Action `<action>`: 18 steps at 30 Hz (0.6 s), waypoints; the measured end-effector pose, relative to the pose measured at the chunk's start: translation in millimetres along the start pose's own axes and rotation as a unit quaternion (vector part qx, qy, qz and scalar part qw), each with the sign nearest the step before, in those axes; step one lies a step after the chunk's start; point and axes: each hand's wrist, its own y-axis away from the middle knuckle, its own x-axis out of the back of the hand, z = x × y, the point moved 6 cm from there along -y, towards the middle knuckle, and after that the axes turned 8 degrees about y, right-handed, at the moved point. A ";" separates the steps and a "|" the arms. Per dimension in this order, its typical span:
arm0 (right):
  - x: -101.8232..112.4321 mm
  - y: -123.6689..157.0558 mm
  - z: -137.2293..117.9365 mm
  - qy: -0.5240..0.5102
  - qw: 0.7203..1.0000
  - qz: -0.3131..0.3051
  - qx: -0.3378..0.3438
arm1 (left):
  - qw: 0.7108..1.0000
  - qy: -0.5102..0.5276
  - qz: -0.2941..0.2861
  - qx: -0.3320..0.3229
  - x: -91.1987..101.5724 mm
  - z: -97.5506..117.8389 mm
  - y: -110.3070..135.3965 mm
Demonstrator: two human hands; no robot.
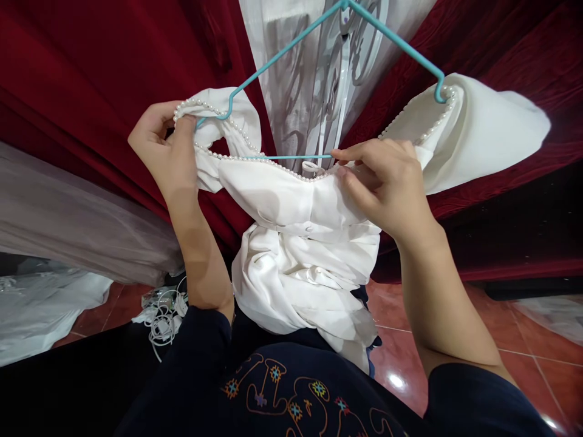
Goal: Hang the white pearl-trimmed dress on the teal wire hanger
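Note:
A white garment (300, 243) trimmed with pearl beads hangs on a turquoise wire hanger (291, 45) in front of me. My left hand (166, 145) is closed on the garment's left shoulder strap where it loops over the hanger's end. My right hand (387, 179) pinches the beaded neckline near the middle, beside the hanger's lower bar. The right strap (460, 121) sits over the hanger's other end. The skirt part bunches down onto my lap.
Dark red curtains (91, 67) and a white sheer panel (314, 79) hang behind. Grey tulle (68, 224) lies at the left, white cables (166, 315) lie on the red tiled floor (501, 358), and plastic wrapping (40, 303) lies at the lower left.

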 end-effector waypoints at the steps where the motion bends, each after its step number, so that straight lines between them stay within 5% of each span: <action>1: 0.4 0.1 -0.3 0.003 1.000 -0.001 0.000 | 1.000 -0.008 0.003 0.001 0.8 -0.9 -1.3; 11: -0.2 1.1 -1.8 0.026 1.000 -0.003 0.002 | 0.999 -0.031 -0.023 0.018 -30.0 3.7 -37.9; 18: -0.5 1.5 -2.7 0.021 1.000 -0.014 -0.004 | 0.996 -0.079 0.008 0.049 2.8 -26.9 -39.2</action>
